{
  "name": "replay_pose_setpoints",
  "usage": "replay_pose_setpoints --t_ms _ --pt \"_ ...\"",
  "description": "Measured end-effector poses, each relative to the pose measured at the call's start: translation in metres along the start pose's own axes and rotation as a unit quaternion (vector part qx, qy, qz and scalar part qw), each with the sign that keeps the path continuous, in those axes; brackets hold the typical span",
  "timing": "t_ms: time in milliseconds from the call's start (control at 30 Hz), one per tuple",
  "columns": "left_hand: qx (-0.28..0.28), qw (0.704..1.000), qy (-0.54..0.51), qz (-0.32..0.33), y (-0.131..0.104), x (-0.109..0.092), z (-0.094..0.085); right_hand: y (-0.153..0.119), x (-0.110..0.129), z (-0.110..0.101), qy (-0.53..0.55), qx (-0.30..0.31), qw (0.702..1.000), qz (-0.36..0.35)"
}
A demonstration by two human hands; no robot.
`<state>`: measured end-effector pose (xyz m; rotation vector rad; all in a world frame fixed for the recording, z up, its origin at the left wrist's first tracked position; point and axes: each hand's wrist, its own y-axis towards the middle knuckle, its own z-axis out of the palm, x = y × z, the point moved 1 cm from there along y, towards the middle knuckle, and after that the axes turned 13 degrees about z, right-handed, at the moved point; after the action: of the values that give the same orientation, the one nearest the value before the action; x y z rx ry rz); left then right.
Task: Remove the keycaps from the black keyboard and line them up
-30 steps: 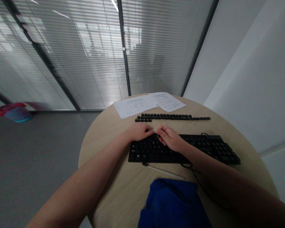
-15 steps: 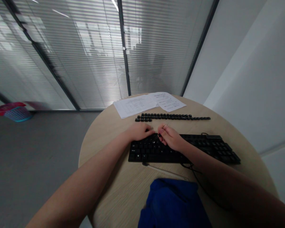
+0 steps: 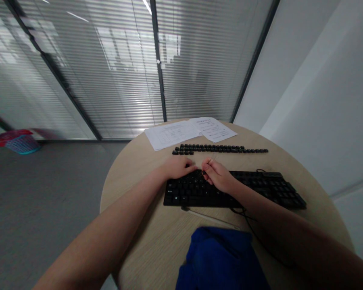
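A black keyboard (image 3: 196,200) lies on the round wooden table, with part of its upper left covered by my hands. At its upper left edge rests my left hand (image 3: 179,166), thumb and fingers apart, holding nothing. My right hand (image 3: 213,173) is closed in a pinch over the keyboard's upper middle. It grips a thin wire tool that looks like a keycap puller (image 3: 213,156); fine wire sticks out above the fingers, and a small dark part shows at the fingertips. Behind the hands, loose black keycaps (image 3: 216,148) lie in rows.
Printed papers (image 3: 172,135) lie at the table's (image 3: 133,161) far side. A thin white stick with a dark end (image 3: 211,218) lies before the keyboard. A black cable (image 3: 254,233) runs beside blue cloth (image 3: 220,257). A red-and-blue basket (image 3: 21,141) stands on the floor, left.
My right hand has risen very slightly, and the dark part at its fingertips sits a little higher. My left hand and the keycap rows have not moved.
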<state>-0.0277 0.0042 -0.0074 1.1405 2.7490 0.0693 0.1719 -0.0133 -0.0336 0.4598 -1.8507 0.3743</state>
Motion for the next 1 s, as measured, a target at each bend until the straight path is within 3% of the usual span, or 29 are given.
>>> replay_pose_setpoints --t_ms 533,1000 --pt "0.013 1.0 -0.004 -0.001 -0.0001 0.0006 -0.0008 -0.0038 -0.0015 -0.0008 -0.052 -0.037 0.996 -0.054" --pt "0.014 1.0 0.0 -0.003 0.0006 0.0041 0.0033 -0.0022 0.0029 0.0002 -0.093 -0.018 0.994 -0.062"
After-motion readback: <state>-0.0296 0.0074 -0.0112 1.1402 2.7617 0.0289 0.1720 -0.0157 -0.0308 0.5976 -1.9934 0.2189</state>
